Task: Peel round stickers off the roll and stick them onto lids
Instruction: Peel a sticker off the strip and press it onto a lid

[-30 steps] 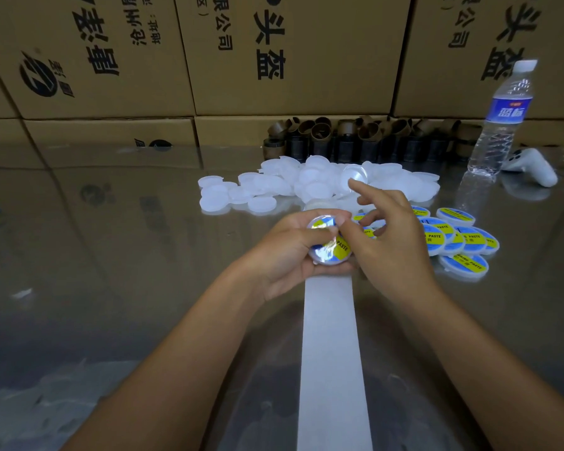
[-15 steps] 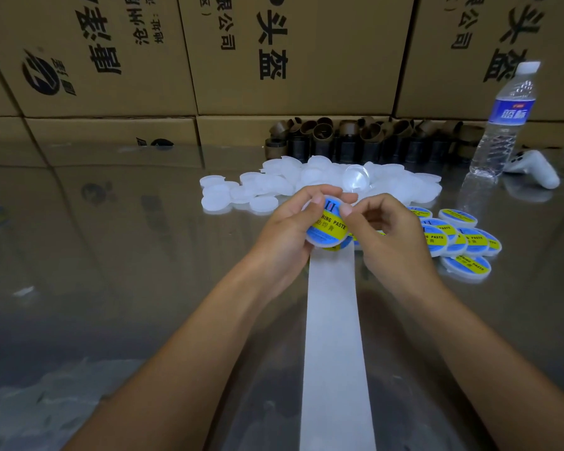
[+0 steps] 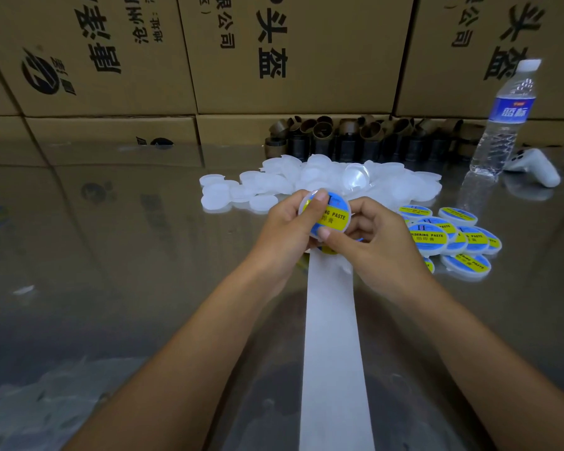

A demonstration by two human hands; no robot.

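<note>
A round white lid (image 3: 331, 213) with a blue and yellow sticker on its face is held upright between both hands above the table. My left hand (image 3: 285, 232) grips its left edge, with a finger across the sticker's top. My right hand (image 3: 376, 242) holds its right and lower edge, thumb pressed on the sticker's bottom. A white backing strip (image 3: 332, 346) from the roll runs from under my hands toward me. Bare white lids (image 3: 306, 180) lie heaped behind. Stickered lids (image 3: 450, 236) lie in a group to the right.
A water bottle (image 3: 505, 122) stands at the back right beside a white controller (image 3: 534, 166). Dark cardboard cores (image 3: 355, 138) line the foot of stacked cartons (image 3: 290, 53). The table top (image 3: 111, 255) is glossy and reflective.
The lid has been raised and tilted from nearly flat to upright facing me. My right hand's fingers have curled in, and its thumb now presses the sticker.
</note>
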